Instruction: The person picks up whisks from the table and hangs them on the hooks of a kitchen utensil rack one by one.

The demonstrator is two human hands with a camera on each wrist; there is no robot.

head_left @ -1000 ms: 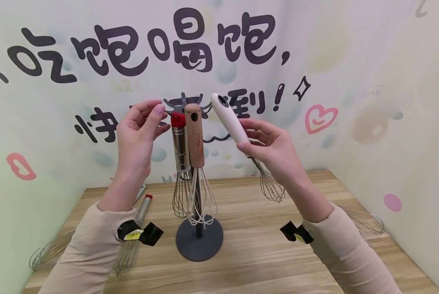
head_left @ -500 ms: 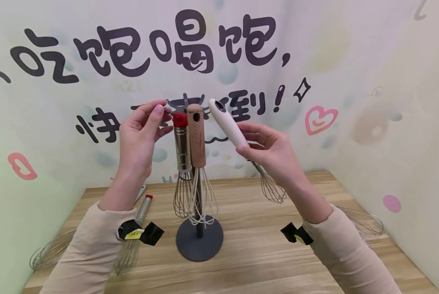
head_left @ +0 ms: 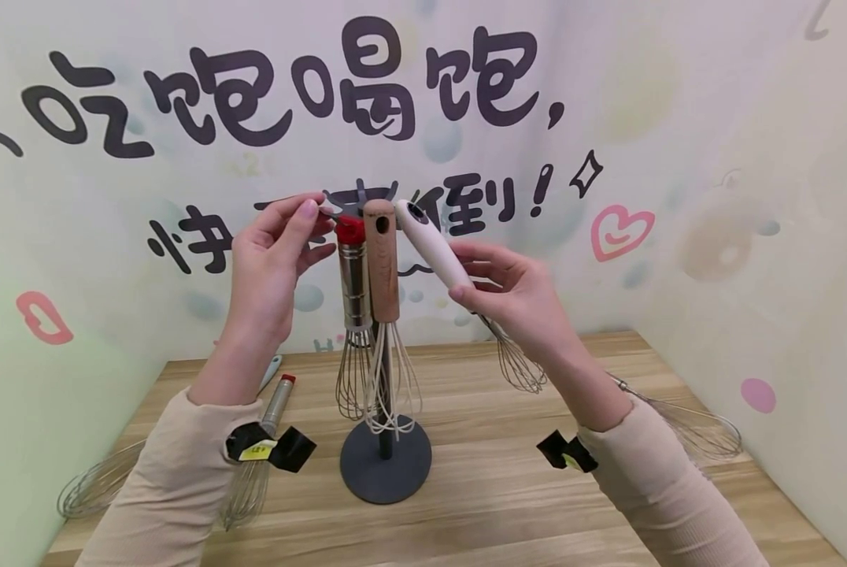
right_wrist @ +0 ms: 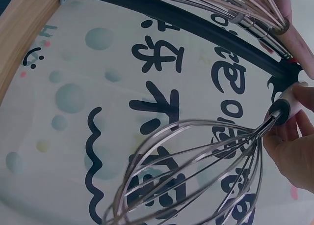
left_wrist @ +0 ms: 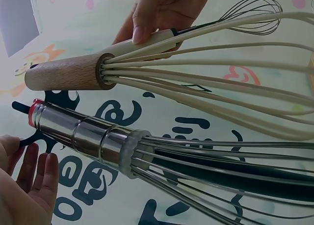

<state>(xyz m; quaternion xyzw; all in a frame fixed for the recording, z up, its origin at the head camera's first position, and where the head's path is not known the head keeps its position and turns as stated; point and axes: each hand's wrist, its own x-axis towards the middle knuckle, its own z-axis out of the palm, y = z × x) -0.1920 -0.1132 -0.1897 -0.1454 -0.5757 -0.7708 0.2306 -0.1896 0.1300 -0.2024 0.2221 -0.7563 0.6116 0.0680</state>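
Fingers of the right hand (head_left: pixel 515 293) hold the white whisk (head_left: pixel 434 248), now nearer the stand (head_left: pixel 386 465); the left hand (head_left: pixel 266 264) pinches a hook (left_wrist: pixel 31 137).

Ribbed beige sleeves (head_left: pixel 161 480), black wrist patches (head_left: pixel 294 450) with yellow labels (head_left: pixel 257 451)

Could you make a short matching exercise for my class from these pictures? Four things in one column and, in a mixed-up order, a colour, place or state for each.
Column one
1. white-handled whisk
2. wooden-handled whisk
3. stand
4. left hand

Column two
A. upright, with its handle at the top
B. pinching a hook
C. tilted, held in the right hand
D. dark grey, standing on the table

Right pairs
1-C, 2-A, 3-D, 4-B
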